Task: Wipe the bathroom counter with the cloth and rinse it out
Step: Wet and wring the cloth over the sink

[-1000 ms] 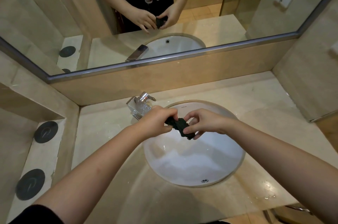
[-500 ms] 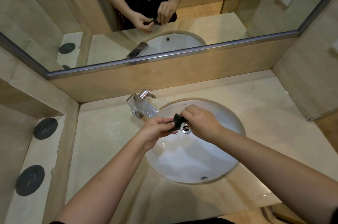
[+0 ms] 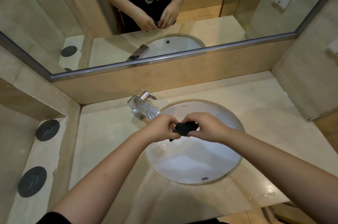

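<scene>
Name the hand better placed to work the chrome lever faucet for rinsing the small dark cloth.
Left, probably. The left hand sits beside the chrome lever faucet at the back-left rim of the round white basin; the right hand is farther across and could hold the small dark cloth both now grip.

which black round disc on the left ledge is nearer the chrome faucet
The far black round disc, toward the mirror; the near disc lies closer to the camera.

Dark cloth (image 3: 184, 128) partly hidden within the hands, left (image 3: 160, 129) and right (image 3: 208, 129); basin lettering (image 3: 184, 106) illegibly small
</scene>
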`<state>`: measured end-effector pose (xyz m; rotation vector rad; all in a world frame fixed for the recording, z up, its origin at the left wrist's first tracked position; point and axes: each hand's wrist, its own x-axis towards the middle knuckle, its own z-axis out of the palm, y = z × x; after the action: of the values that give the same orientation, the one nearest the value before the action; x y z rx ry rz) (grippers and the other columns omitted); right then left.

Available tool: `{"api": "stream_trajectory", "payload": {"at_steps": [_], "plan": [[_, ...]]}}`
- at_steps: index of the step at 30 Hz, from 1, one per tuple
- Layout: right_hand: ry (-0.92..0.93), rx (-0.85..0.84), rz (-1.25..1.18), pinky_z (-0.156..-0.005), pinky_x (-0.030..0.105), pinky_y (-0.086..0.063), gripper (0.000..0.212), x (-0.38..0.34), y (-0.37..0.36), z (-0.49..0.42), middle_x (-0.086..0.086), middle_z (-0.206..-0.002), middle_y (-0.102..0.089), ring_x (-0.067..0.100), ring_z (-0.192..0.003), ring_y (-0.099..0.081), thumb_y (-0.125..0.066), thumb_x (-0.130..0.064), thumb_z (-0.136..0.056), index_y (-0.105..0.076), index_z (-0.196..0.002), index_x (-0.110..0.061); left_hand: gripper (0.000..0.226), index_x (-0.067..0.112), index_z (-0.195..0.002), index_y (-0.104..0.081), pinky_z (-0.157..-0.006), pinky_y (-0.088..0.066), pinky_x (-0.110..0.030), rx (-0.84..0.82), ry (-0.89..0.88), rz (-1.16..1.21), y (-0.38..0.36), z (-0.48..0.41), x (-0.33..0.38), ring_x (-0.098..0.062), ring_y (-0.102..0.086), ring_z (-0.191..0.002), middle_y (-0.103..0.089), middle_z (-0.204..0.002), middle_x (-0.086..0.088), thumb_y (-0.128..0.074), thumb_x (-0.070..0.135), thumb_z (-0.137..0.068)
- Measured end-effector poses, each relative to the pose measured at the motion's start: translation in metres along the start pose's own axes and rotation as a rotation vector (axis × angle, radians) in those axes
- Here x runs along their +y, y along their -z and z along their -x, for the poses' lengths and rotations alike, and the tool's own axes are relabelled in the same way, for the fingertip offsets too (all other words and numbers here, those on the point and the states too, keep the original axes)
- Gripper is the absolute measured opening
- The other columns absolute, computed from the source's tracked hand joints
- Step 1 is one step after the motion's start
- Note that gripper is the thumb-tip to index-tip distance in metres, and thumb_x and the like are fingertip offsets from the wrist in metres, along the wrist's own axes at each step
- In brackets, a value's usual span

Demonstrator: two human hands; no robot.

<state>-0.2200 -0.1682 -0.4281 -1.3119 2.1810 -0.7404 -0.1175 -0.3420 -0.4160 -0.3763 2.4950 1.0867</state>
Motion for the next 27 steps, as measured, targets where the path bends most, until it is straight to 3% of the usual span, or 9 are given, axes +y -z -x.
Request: {"api": "stream_trajectory", "payload": {"at_steps": [4, 7, 10, 14, 17, 19, 22, 25, 27], "plan": [[-0.346, -0.089, -0.721, -0.082, 0.035, -0.057, 0.020, 0.003, 0.026, 0.004, 0.013, -0.102, -0.070, 0.024, -0.094, -0.067, -0.063, -0.023, -0.092, -0.069, -0.103, -0.008, 0.026, 0.019, -0.104, -0.068, -0.072, -0.047, -0.025, 0.143, -0.279, -0.248, 0.003, 0.002, 0.002, -0.014, -0.062, -0.081, -0.068, -0.086, 0.005, -0.068, 0.018, -0.078], [-0.430, -0.355, -0.914, -0.089, 0.035, -0.054, 0.031, 0.010, 0.031, 0.004, 0.014, -0.118, -0.066, 0.027, -0.107, -0.065, -0.058, -0.018, -0.095, -0.058, -0.124, -0.008, 0.025, 0.018, -0.103, -0.067, -0.081, -0.042, -0.029, 0.226, -0.482, -0.384, 0.008, -0.001, 0.001, -0.014, -0.062, -0.085, -0.068, -0.091, 0.005, -0.065, 0.016, -0.078], [-0.437, -0.527, -0.948, -0.090, 0.030, -0.054, 0.030, 0.009, 0.029, 0.003, 0.020, -0.116, -0.065, 0.027, -0.105, -0.066, -0.057, -0.006, -0.093, -0.057, -0.121, 0.005, 0.023, 0.017, -0.096, -0.067, -0.079, -0.029, -0.025, 0.337, -0.651, -0.551, 0.011, -0.005, -0.003, -0.016, -0.063, -0.080, -0.068, -0.087, 0.007, -0.061, 0.014, -0.074], [-0.428, -0.398, -0.583, -0.075, 0.027, -0.057, 0.016, -0.002, 0.024, -0.002, 0.013, -0.083, -0.071, 0.021, -0.080, -0.070, -0.074, 0.000, -0.077, -0.067, -0.091, -0.003, 0.026, 0.015, -0.085, -0.068, -0.072, -0.031, -0.027, 0.395, -0.740, -0.682, -0.003, -0.009, -0.006, -0.019, -0.057, -0.059, -0.061, -0.062, 0.004, -0.044, 0.020, -0.080], [-0.254, -0.156, -0.015, -0.053, 0.026, -0.042, 0.004, -0.009, 0.013, -0.004, 0.002, -0.066, -0.066, 0.015, -0.058, -0.057, -0.073, -0.016, -0.076, -0.070, -0.079, -0.014, 0.027, 0.014, -0.095, -0.066, -0.076, -0.036, -0.032, 0.281, -0.494, -0.678, -0.011, -0.006, -0.006, -0.027, -0.057, -0.066, -0.062, -0.066, -0.005, -0.041, 0.025, -0.093], [-0.153, -0.051, 0.191, -0.054, 0.033, -0.037, 0.008, -0.007, 0.002, -0.003, 0.003, -0.069, -0.064, 0.022, -0.064, -0.053, -0.061, -0.017, -0.083, -0.068, -0.082, -0.014, 0.024, 0.015, -0.093, -0.064, -0.072, -0.043, -0.037, 0.196, -0.289, -0.471, -0.016, -0.004, -0.002, -0.029, -0.059, -0.073, -0.065, -0.074, -0.007, -0.046, 0.030, -0.096], [-0.040, 0.032, 0.404, -0.054, 0.033, -0.028, 0.012, 0.005, -0.017, 0.003, 0.009, -0.079, -0.062, 0.030, -0.073, -0.055, -0.051, -0.007, -0.088, -0.062, -0.093, -0.009, 0.027, 0.009, -0.077, -0.066, -0.063, -0.046, -0.034, 0.131, -0.074, -0.181, -0.020, -0.004, 0.008, -0.024, -0.058, -0.064, -0.068, -0.072, -0.008, -0.053, 0.027, -0.092], [0.137, 0.209, 0.478, -0.047, 0.025, -0.021, 0.014, 0.013, -0.023, 0.011, 0.004, -0.063, -0.059, 0.028, -0.051, -0.054, -0.054, 0.001, -0.074, -0.062, -0.080, -0.007, 0.028, 0.004, -0.077, -0.070, -0.062, -0.045, -0.027, 0.079, 0.038, 0.168, -0.022, 0.000, 0.010, -0.015, -0.057, -0.057, -0.068, -0.067, -0.009, -0.056, 0.022, -0.092], [0.232, 0.311, 0.490, -0.043, 0.022, -0.019, 0.024, 0.014, -0.023, 0.015, 0.001, -0.059, -0.058, 0.024, -0.045, -0.049, -0.041, -0.004, -0.073, -0.064, -0.077, -0.008, 0.026, 0.000, -0.082, -0.071, -0.068, -0.045, -0.026, 0.055, 0.092, 0.443, -0.025, 0.006, 0.006, -0.011, -0.056, -0.054, -0.066, -0.064, -0.006, -0.057, 0.019, -0.094]]}}
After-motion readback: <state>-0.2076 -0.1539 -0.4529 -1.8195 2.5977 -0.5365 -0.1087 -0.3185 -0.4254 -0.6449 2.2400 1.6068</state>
